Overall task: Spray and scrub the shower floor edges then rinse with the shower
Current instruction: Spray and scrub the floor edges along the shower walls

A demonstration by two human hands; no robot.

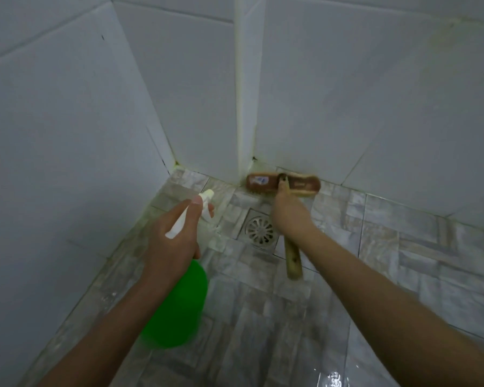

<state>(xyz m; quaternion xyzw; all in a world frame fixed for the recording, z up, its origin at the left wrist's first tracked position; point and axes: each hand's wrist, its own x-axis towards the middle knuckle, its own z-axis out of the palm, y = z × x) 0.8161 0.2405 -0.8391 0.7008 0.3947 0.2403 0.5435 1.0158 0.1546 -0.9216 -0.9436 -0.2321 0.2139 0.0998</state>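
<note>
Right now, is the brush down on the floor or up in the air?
Down: the brush lies bristles-down on the floor tiles against the wall; the right hand grips its handle.

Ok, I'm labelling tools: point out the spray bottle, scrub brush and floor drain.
spray bottle (176,305), head view, green body.
scrub brush (305,186), head view, wooden head.
floor drain (260,229), head view, grate centre.

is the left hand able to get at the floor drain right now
Probably yes: the drain lies uncovered just beside the left hand, though that hand grips the spray bottle.
</note>
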